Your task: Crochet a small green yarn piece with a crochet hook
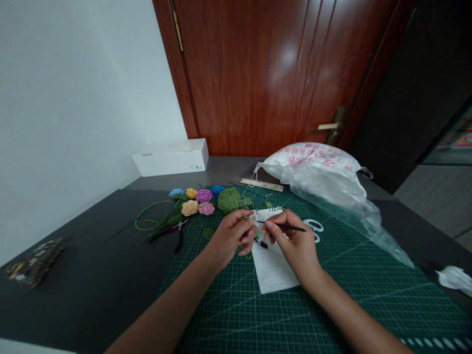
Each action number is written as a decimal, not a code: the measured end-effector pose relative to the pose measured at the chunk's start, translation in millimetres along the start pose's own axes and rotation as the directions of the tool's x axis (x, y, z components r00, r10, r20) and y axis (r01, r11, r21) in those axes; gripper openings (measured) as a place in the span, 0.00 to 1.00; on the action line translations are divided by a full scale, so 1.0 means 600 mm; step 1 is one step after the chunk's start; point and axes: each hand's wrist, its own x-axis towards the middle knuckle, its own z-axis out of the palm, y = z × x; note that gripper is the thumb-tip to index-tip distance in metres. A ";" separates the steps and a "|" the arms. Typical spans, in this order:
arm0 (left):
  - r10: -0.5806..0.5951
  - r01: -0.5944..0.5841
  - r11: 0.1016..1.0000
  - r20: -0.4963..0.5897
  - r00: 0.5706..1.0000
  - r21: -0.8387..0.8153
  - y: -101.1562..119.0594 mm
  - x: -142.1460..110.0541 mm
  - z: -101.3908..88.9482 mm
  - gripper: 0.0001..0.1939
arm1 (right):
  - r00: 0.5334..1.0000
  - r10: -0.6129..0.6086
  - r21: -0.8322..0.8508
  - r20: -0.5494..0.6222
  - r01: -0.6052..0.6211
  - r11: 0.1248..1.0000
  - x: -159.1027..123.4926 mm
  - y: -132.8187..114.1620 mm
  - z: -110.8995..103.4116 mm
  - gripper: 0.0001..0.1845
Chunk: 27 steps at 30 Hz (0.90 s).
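Observation:
Over the white notepad sheet (275,273), my right hand (295,241) pinches a thin dark-handled crochet hook (289,226). Its slim tip points left, at the fingers of my left hand (236,231). Those fingers are closed in a pinch around something small and pale, mostly hidden by them. Beneath the hands, a short dark object (261,244) lies on the sheet. Just beyond my left hand is a ball of green yarn (229,200). White-handled scissors (315,226) lie beside my right hand, partly covered by it.
A green cutting mat (354,280) covers much of the dark table. To the left lie crocheted flowers (204,196) with green stems and black-handled pliers (179,238). Behind are a white box (171,160), a ruler (261,185) and a large plastic bag (320,169).

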 end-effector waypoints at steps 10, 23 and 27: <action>0.012 -0.016 0.998 0.052 0.999 0.064 -0.007 -0.003 0.005 0.11 | 0.995 -0.071 -0.184 0.067 0.082 0.980 0.001 0.002 -0.004 0.09; 0.062 -0.061 0.981 0.002 0.998 0.184 -0.012 0.004 0.000 0.09 | 1.000 -0.002 -0.147 0.028 0.006 0.989 0.003 0.004 -0.003 0.09; 0.055 -0.048 0.984 -0.039 0.998 0.173 -0.013 0.006 -0.003 0.11 | 0.999 -0.037 -0.170 -0.010 0.035 0.985 0.005 -0.005 -0.010 0.10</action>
